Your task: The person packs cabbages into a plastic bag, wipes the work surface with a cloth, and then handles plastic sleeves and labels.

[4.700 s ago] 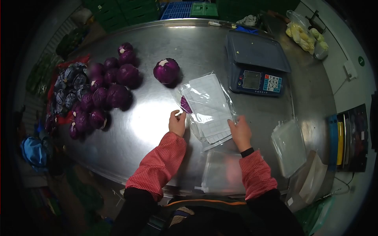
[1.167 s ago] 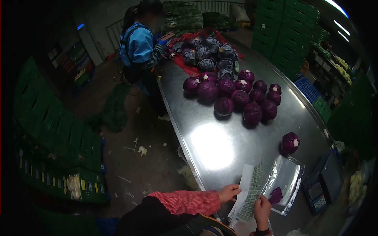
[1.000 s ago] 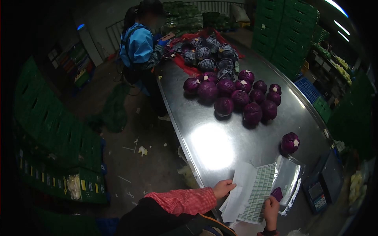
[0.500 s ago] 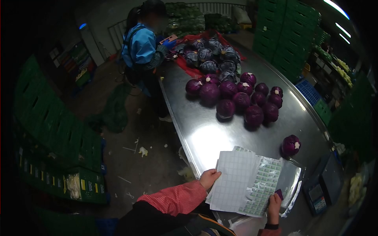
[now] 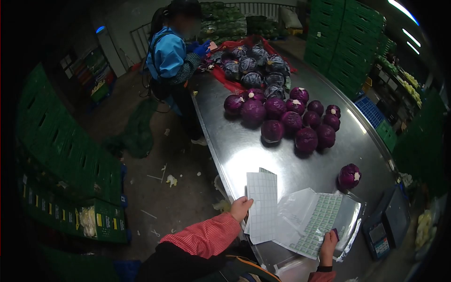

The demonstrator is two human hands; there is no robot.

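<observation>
My left hand (image 5: 241, 209) is closed on the edge of white gridded sheets (image 5: 262, 207) at the near left edge of the metal table (image 5: 235, 164). My right hand (image 5: 328, 247) pinches the lower right part of a sheet of green labels (image 5: 319, 223), with a small purple piece (image 5: 335, 234) by its fingers. Between the two lies a clear plastic sleeve (image 5: 293, 211). One red cabbage (image 5: 350, 176) sits alone just beyond the labels. Farther up stand several peeled red cabbages (image 5: 291, 121), and behind them darker ones (image 5: 251, 66) on a red net (image 5: 218, 74).
A co-worker in blue (image 5: 169, 56) stands at the table's far left side. A scale (image 5: 379, 237) is at the near right. Green crates are stacked at left (image 5: 66, 150) and back right (image 5: 345, 42). Scraps (image 5: 171, 180) lie on the floor.
My left hand has drawn the gridded sheets left, apart from the green labels, uncovering the plastic sleeve. My right hand has barely moved. The co-worker's hands have shifted slightly.
</observation>
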